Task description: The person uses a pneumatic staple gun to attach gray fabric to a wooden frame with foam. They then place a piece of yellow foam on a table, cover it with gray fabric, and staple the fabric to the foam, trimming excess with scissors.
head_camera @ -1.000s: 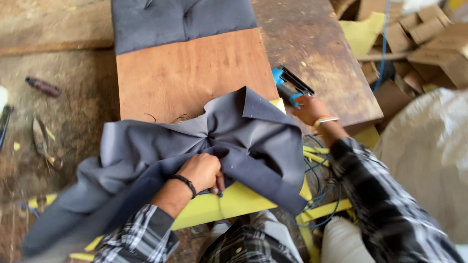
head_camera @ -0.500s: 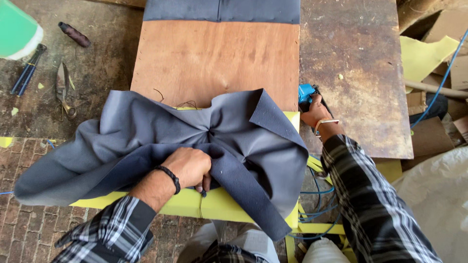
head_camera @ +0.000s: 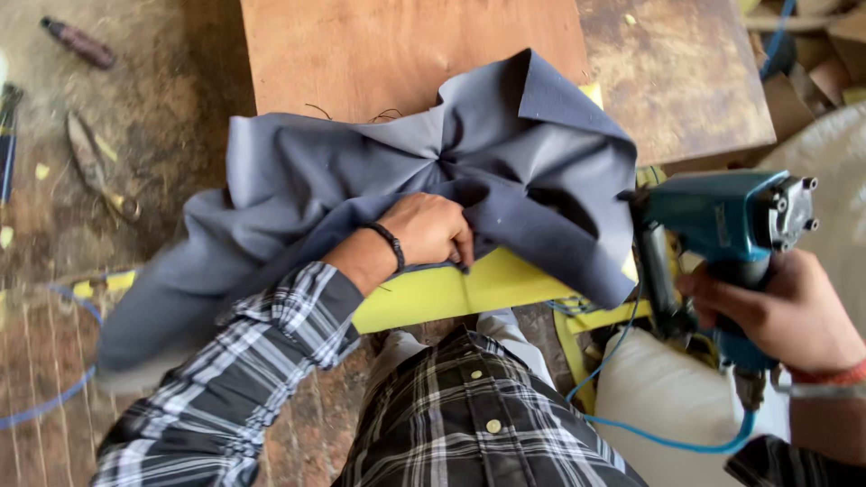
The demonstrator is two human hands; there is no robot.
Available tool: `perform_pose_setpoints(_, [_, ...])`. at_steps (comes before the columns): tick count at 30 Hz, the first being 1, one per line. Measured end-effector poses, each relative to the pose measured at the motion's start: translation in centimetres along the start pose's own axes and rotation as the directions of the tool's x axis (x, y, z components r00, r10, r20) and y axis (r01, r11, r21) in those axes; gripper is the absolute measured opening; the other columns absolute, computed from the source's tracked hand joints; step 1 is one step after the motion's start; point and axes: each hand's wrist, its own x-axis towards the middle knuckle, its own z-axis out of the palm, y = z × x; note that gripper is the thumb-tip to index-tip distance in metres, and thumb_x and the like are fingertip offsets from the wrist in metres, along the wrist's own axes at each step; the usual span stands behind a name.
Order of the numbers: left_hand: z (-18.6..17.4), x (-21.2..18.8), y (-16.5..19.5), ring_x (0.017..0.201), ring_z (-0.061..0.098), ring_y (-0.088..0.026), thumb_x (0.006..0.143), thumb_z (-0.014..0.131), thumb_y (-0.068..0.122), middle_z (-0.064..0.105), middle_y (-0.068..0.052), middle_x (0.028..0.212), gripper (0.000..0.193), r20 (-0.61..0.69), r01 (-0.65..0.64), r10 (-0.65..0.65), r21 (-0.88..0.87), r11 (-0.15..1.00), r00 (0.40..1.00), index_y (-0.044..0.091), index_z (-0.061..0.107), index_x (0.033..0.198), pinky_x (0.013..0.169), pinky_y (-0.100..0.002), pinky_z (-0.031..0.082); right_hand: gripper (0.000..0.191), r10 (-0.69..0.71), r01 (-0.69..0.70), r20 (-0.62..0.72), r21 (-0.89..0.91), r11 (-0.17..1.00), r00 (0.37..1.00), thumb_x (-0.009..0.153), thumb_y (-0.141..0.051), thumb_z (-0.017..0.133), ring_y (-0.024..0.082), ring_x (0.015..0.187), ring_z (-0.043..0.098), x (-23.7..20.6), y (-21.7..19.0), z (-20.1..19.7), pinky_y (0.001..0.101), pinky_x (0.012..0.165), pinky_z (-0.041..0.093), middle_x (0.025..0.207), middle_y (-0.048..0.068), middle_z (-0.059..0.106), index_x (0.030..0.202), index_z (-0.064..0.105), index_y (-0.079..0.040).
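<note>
Head view: your left hand [head_camera: 431,230] pinches the pleated grey fabric [head_camera: 379,171] against the yellow foam pad [head_camera: 469,287].
Your right hand [head_camera: 783,311] has its fingers wrapped tight around the teal pneumatic staple gun [head_camera: 722,216], just beside the fabric's edge.

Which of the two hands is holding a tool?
The right hand: it grips the teal pneumatic staple gun. The left hand only pinches grey fabric.

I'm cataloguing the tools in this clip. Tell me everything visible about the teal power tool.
The teal stapler gun looks like a pneumatic tool: a teal plastic-and-metal body, a dark end cap with bolts, and a blue hose trailing from below its handle. The right hand grips the handle, holding it in the air, its head beside the right edge of the grey fabric, above a white sack.
</note>
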Motion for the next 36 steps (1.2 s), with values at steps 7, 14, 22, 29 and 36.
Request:
perform_pose_setpoints(7, [1.3,1.6,-1.6,0.079,0.075,-0.021,0.066,0.086,0.022,0.077,-0.002,0.081,0.017,-0.149,-0.15,0.139,-0.07,0.986,0.979,0.024,0.082,0.082,0.074,-0.037,0.057,0.035,0.057,-0.058,0.169,0.0,0.998,0.984,0.083,-0.022,0.08,0.014,0.046,0.054,-5.6,-4.6,13.3,0.0329,0.047,0.046,0.051,0.006,0.064,0.06,0.068,0.002])
perform_pose_setpoints(14, [2.3,4.2,-1.6,0.078,0.076,-0.018,0.07,0.078,0.017,0.078,0.0,0.077,0.007,-0.081,-0.161,0.158,-0.032,0.986,0.984,0.022,0.082,0.074,0.074,-0.034,0.059,0.023,0.111,-0.115,0.125,0.028,0.993,0.986,0.081,-0.018,0.076,0.015,0.044,0.057,-4.0,-6.6,15.0,0.0323,0.045,0.046,0.052,0.006,0.063,0.067,0.068,-0.002])
perform_pose_setpoints(22, [2.0,5.6,0.2,0.087,0.074,-0.029,0.066,0.082,0.02,0.075,-0.011,0.083,0.0,-0.068,-0.071,0.083,0.156,0.985,0.994,0.02,0.082,0.066,0.078,-0.04,0.058,0.023,0.217,-0.211,0.143,-0.059,0.976,0.966,0.082,-0.012,0.074,0.02,0.042,0.058,-1.9,-6.9,14.4,0.036,0.045,0.046,0.052,0.012,0.064,0.068,0.069,0.005])
perform_pose_setpoints(29, [2.4,6.0,0.1,0.094,0.073,-0.033,0.065,0.085,0.015,0.075,-0.014,0.093,0.021,-0.101,-0.129,0.15,0.192,0.973,0.983,0.018,0.081,0.085,0.083,-0.043,0.057,0.025,0.296,-0.265,0.173,-0.18,0.947,0.939,0.084,-0.014,0.073,0.023,0.042,0.059,-0.8,-8.9,14.5,0.0379,0.046,0.048,0.052,0.015,0.064,0.069,0.07,0.006])
perform_pose_setpoints(36, [3.4,6.1,-2.1,0.081,0.071,-0.033,0.06,0.081,0.012,0.073,-0.009,0.079,0.022,-0.241,-0.315,0.29,-0.074,0.946,0.926,0.014,0.07,0.078,0.072,-0.042,0.055,0.031,0.323,-0.242,0.162,-0.384,0.891,0.932,0.082,-0.013,0.072,0.023,0.043,0.063,-1.1,-11.2,15.3,0.0371,0.049,0.052,0.052,0.015,0.066,0.061,0.069,0.008])
